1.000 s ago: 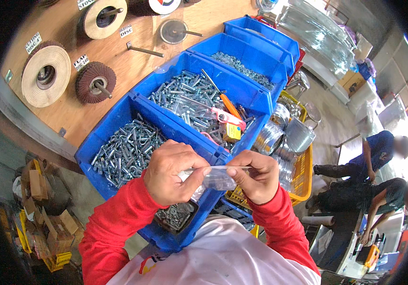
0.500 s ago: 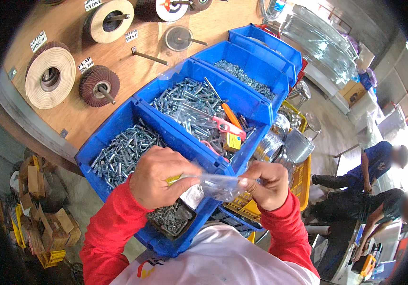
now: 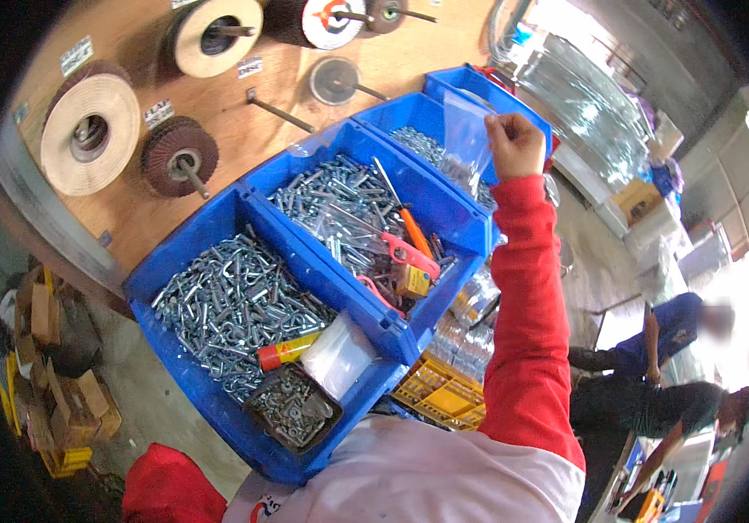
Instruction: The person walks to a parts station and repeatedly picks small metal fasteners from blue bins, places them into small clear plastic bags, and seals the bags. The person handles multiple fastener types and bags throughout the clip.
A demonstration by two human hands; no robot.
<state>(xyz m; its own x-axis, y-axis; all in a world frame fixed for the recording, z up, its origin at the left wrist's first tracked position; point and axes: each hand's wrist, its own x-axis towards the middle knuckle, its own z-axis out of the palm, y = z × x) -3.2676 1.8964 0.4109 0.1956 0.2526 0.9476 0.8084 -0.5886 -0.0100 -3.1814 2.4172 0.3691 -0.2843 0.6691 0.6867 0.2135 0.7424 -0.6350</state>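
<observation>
Raised over the far blue bins, my right hand point(image 3: 514, 144) is closed on a clear plastic bag point(image 3: 466, 131). The bag hangs to the left of the fingers; whatever lies in its lower end is unclear. My left hand is out of the picture, and only its red sleeve point(image 3: 169, 488) shows at the lower left. The nearest blue bin point(image 3: 152, 301) holds many screws point(image 3: 239, 305). On them rest a red and yellow tube point(image 3: 289, 350), a white packet point(image 3: 338, 356) and a small dark tray point(image 3: 294, 410) of loose hardware.
The adjoining bin has more screws point(image 3: 339, 205), an orange-handled screwdriver point(image 3: 415, 231), a pink lighter point(image 3: 409, 254) and a yellow box point(image 3: 413, 281). Abrasive discs point(image 3: 91, 135) hang on a wooden board at the left. A yellow crate point(image 3: 440, 392) stands below. Two people point(image 3: 671, 340) are at the right.
My right hand has swung up and away with the plastic bag. My left hand has let go of it and dropped out of view. The nearest bin's contents are now uncovered.
</observation>
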